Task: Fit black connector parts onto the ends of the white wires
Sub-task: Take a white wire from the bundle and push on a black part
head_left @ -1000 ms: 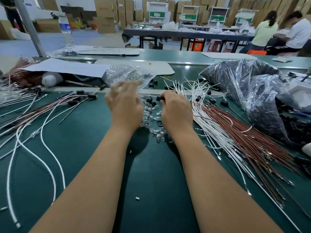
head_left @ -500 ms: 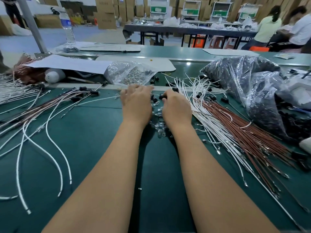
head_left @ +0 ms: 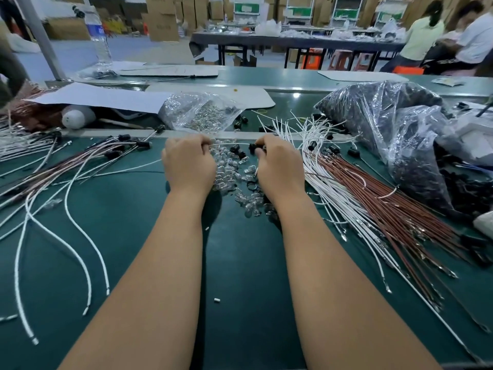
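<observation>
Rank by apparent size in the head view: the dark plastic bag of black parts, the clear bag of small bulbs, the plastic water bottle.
1. Dark plastic bag of black parts
2. Clear bag of small bulbs
3. Plastic water bottle, though it stands farther away, so its rank is unsure.

White wire [head_left: 229, 143] between both hands (taut)

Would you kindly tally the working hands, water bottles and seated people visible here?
Hands: 2 (left hand holds white wire, right hand pinches black connector)
Water bottle: 1
Seated people: 2
Total: 5
</observation>
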`<action>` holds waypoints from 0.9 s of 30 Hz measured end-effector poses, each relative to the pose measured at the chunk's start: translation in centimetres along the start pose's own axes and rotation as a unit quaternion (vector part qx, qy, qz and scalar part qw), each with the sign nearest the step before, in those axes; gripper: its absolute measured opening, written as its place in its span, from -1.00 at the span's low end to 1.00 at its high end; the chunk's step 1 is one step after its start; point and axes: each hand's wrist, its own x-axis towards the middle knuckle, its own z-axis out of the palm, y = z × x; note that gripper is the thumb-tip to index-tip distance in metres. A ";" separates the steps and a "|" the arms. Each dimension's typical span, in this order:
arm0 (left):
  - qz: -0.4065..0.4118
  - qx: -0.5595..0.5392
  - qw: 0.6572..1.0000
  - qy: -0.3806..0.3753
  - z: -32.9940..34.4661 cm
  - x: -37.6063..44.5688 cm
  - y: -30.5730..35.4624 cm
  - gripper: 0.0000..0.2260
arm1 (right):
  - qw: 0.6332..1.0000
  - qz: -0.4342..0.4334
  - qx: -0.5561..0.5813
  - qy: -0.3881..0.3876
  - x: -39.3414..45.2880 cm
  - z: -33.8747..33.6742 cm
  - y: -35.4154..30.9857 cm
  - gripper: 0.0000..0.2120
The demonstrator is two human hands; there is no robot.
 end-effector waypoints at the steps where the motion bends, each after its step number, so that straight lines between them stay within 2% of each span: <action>1: 0.039 -0.007 0.999 -0.007 0.0 -0.1 0.4 -0.79 | 1.000 -0.005 0.010 0.001 0.0 0.0 -0.1 -0.87; 3: 0.126 -0.042 0.991 -0.035 0.3 -0.5 1.5 -0.81 | 0.999 -0.019 0.031 -0.002 0.1 0.1 -0.2 -0.86; 4: 0.144 -0.068 0.986 -0.051 0.5 -0.7 2.0 -0.83 | 0.999 -0.027 0.039 -0.003 0.0 0.1 -0.3 -0.85; 8: 0.070 -0.187 0.975 -0.093 0.8 -0.9 2.1 -0.86 | 0.995 -0.026 0.096 -0.003 -0.1 0.1 -0.3 -0.81; 10: 0.032 -0.210 0.972 -0.104 0.9 -0.7 1.8 -0.87 | 0.991 0.000 0.130 0.012 -0.1 -0.1 -0.2 -0.74; 12: 0.011 -0.222 0.969 -0.107 0.9 -0.6 1.6 -0.88 | 0.986 0.034 0.158 0.037 -0.2 -0.3 0.1 -0.75; 16: 0.004 -0.224 0.969 -0.108 0.7 -0.7 1.5 -0.88 | 0.973 0.079 0.199 0.081 -0.3 -0.8 0.3 -0.89; 27: -0.031 -0.263 0.955 -0.133 0.4 -0.7 1.7 -0.90 | 0.958 0.102 0.254 0.089 0.0 -1.0 0.5 -0.91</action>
